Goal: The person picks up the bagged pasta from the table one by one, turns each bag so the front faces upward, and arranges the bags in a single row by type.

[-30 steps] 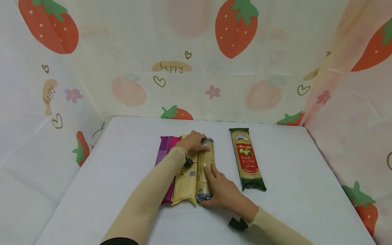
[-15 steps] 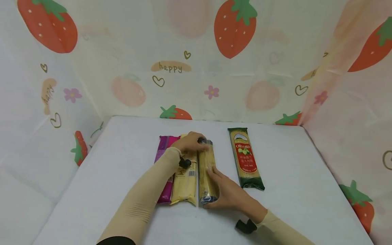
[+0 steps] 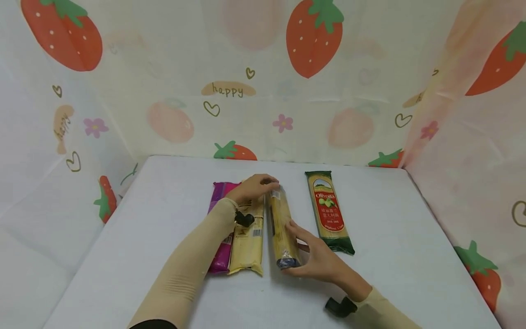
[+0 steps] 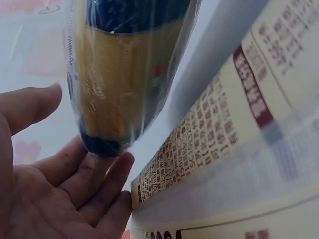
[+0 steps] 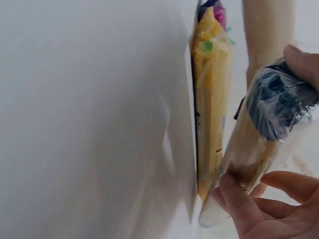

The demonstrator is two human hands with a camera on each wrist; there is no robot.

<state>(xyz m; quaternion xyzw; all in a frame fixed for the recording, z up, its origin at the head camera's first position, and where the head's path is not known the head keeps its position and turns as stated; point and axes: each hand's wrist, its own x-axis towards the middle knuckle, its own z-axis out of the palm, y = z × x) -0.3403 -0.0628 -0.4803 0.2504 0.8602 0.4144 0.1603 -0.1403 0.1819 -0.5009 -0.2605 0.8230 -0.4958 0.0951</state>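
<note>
In the head view my right hand [image 3: 318, 260] grips a clear-wrapped pack of spaghetti [image 3: 283, 228] by its near end and right side. The pack has dark blue ends and stands tilted on its edge. In the right wrist view, thumb and fingers of the right hand [image 5: 279, 204] hold it on both sides. My left hand [image 3: 255, 187] is at its far end, over the top of a cream noodle pack [image 3: 248, 246]. The left wrist view shows the left hand [image 4: 75, 184] with fingers spread loosely by the blue end of the spaghetti pack [image 4: 119, 84], thumb apart from it.
A purple-pink pack [image 3: 222, 256] lies left of the cream one, partly under the left forearm. To the right lies a green and gold spaghetti pack with a red label [image 3: 329, 212]. All are on a white table [image 3: 390, 237], with strawberry-print cloth [image 3: 263, 59] around it.
The clear spaghetti pack has shifted right, away from the cream pack, and turned onto its edge. My right hand moved right with it; the left hand's fingers have loosened at its far end.
</note>
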